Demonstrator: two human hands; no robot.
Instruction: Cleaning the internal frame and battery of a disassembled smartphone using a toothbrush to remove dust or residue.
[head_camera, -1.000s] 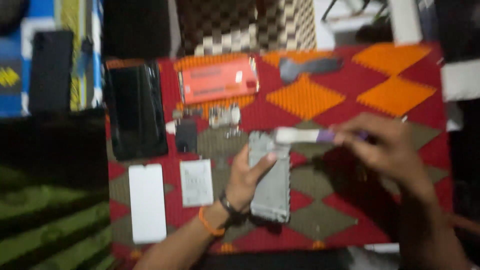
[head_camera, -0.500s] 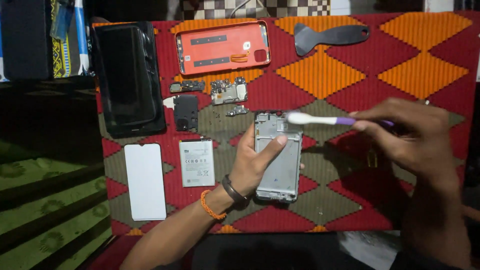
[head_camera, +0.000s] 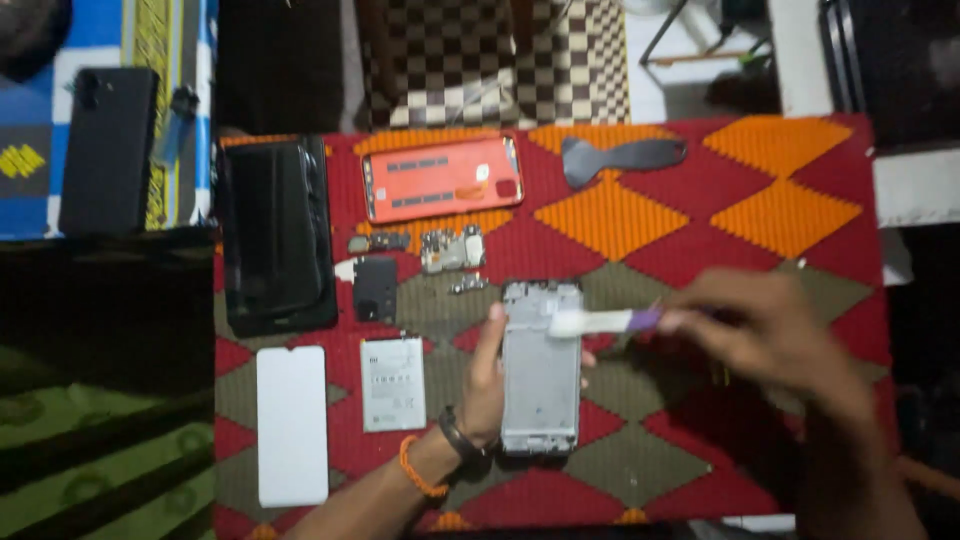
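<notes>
My left hand (head_camera: 483, 385) grips the left edge of a grey phone frame (head_camera: 541, 375) lying on the patterned red, orange and olive mat (head_camera: 700, 210). My right hand (head_camera: 775, 340) holds a toothbrush (head_camera: 605, 321) with a white head and purple neck; its bristles rest on the upper part of the frame. The right hand is blurred by motion.
On the mat lie an orange phone back cover (head_camera: 442, 180), a black phone screen (head_camera: 277, 235), a white glass sheet (head_camera: 292, 425), a battery (head_camera: 392, 384), small circuit parts (head_camera: 452, 248), a black cover piece (head_camera: 375, 290) and a grey pry tool (head_camera: 620, 157). A black phone (head_camera: 108, 150) lies off the mat at left.
The camera view has shifted, so the mat sits lower and more to the right. The toothbrush stays on the frame's top while my right hand moves; my left hand keeps its hold.
</notes>
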